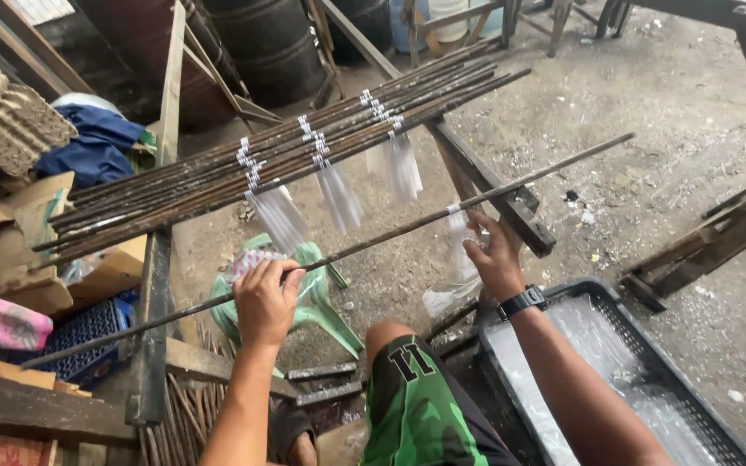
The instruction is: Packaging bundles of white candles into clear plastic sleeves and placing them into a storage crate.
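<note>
Here the left hand (265, 298) is clenched around a long thin dark metal rod (373, 242), while the right hand (494, 257) pinches a clear plastic strip (458, 250) hanging from it, above the black plastic crate (718, 431).

we note one long, thin dark rod (407, 226), weathered and brownish, lying on a slant from lower left to upper right, raised above the ground. a clear, narrow plastic bag (458, 259) hangs from it near mid-length, fixed by a small white tie. the bag droops straight down, limp and translucent, its lower end crumpled.
</note>
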